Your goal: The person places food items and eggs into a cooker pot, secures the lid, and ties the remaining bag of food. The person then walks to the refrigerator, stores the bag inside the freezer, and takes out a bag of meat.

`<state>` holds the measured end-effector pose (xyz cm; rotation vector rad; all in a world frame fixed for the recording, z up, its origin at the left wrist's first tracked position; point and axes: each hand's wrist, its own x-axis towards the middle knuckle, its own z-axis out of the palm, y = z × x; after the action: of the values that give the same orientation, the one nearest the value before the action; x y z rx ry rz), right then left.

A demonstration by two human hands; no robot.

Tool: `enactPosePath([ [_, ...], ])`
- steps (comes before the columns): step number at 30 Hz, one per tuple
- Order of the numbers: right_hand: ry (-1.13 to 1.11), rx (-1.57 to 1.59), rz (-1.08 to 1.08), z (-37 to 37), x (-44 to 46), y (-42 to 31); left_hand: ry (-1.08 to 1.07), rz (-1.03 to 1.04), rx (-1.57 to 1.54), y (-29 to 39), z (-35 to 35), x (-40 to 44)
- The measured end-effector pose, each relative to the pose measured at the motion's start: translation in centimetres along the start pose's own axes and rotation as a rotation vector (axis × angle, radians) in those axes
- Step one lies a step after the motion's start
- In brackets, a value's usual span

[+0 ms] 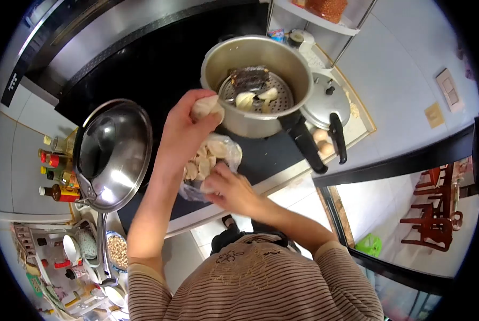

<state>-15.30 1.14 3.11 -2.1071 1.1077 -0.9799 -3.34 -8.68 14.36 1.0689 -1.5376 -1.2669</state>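
My left hand is closed around a pale dumpling, just left of the open steel pot's rim. Below it, my right hand reaches into a clear plastic bag of pale dumplings; its fingers are bent on one at the bag's lower side. Inside the pot, a perforated steamer plate holds a dark wrapped block and a few pale pieces. The pot's black handle points down to the right.
A lidded pan stands on the left, beside several bottles. Right of the pot lie its lid with a black handle and some eggs. A bowl of beans sits at the lower left. A corner shelf rises behind.
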Motion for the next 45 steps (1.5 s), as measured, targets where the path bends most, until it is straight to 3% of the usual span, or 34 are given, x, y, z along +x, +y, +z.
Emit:
enactPosePath([
  [3,0.174,0.013,-0.092,-7.1,-0.2,-2.5,-0.201,0.111,0.267,0.3,2.6,5.5],
  [4,0.258,0.003,-0.114,-9.8,-0.1,-2.4,-0.343,0.084,0.186,-0.9,3.5,7.6],
  [5,0.331,-0.12,-0.127,-12.9,0.6,-2.1,-0.416,0.101,0.357,-1.8,4.7,9.6],
  [6,0.403,-0.246,-0.139,-16.1,1.5,-1.4,-0.51,-0.05,0.495,-1.5,6.0,10.8],
  [8,0.407,-0.299,-0.004,-20.7,3.2,0.8,-0.746,0.068,0.82,-4.6,8.2,13.7],
  [12,-0.006,-0.401,0.063,-24.3,7.5,6.4,-0.743,-0.041,1.024,-5.9,10.2,14.5],
  [14,-0.281,-0.473,0.066,-24.1,9.9,8.2,-0.727,0.008,1.042,-5.8,10.4,14.6],
  [17,-0.672,-0.574,0.075,-22.6,12.6,12.0,-0.703,-0.128,1.068,-4.1,10.1,14.4],
  [20,-0.847,-0.547,0.186,-22.0,14.8,12.8,-0.556,-0.028,0.977,-2.0,8.2,12.9],
  [22,-0.879,-0.549,0.211,-21.6,15.3,13.2,-0.337,0.109,0.731,-0.5,6.3,10.5],
  [24,-0.862,-0.556,0.194,-21.5,15.4,13.3,-0.129,0.09,0.505,1.4,4.6,6.6],
  [26,-0.834,-0.567,0.141,-21.4,15.5,13.2,0.051,-0.083,0.361,0.6,3.0,2.3],
  [28,-0.728,-0.492,0.062,-21.5,14.8,13.9,0.116,-0.192,0.297,-3.0,1.6,-1.7],
  [29,-0.713,-0.506,0.089,-21.2,14.7,14.5,0.047,-0.265,0.294,-4.7,0.7,-3.5],
  [30,-0.739,-0.56,0.153,-21.3,15.1,13.4,0.058,-0.376,0.342,-6.9,0.4,-5.1],
  [32,-0.584,-0.588,0.004,-21.7,15.1,11.1,0.019,-0.244,0.725,-11.5,0.0,-8.3],
  [35,-0.314,-0.269,-0.097,-21.8,12.5,3.7,0.271,-0.033,0.808,-16.7,-0.1,-10.5],
  [36,-0.252,-0.225,-0.181,-21.1,10.7,1.6,0.349,-0.054,0.836,-16.9,-0.1,-10.5],
  [37,-0.277,-0.059,-0.138,-20.4,8.7,-0.7,0.424,-0.076,0.863,-17.0,-0.1,-10.3],
  [39,-0.258,0.071,-0.356,-16.5,4.9,-1.2,0.576,-0.055,0.906,-17.9,-0.1,-9.9],
  [41,-0.291,0.146,-0.317,-11.3,2.7,-1.7,0.526,-0.085,0.969,-18.2,-0.6,-9.6],
  [45,-0.224,-0.565,-0.394,0.0,-1.0,4.1,0.429,-0.102,1.167,-18.6,-1.0,-10.3],
])
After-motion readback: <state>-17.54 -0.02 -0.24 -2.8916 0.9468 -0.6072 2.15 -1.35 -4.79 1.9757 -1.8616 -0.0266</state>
